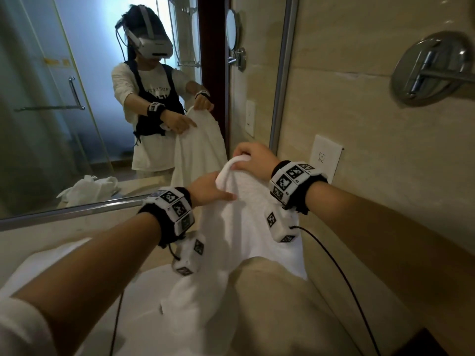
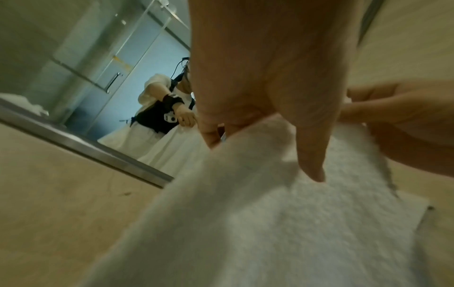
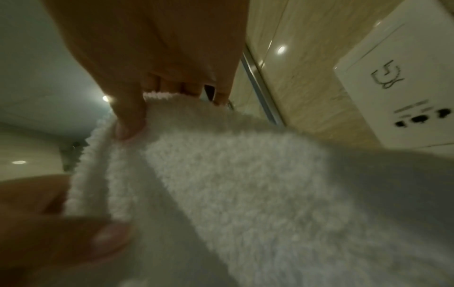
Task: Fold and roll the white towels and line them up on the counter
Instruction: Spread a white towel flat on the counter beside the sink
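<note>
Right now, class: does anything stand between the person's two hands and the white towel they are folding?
Nothing visible does. The right hand already grips the white towel at its raised top edge, and the left hand holds it just below, thumb lying across the cloth. Both hands touch it directly.

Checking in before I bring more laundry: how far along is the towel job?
Done: no rolled towel shows. In hand: the right hand and left hand hold up one towel by its top edge, unfolded. Left: fold and roll it, then the crumpled pile in the mirror.

Beige tiled wall (image 1: 359, 124), framed mirror (image 1: 77, 98), wall socket (image 1: 325, 156)
</note>
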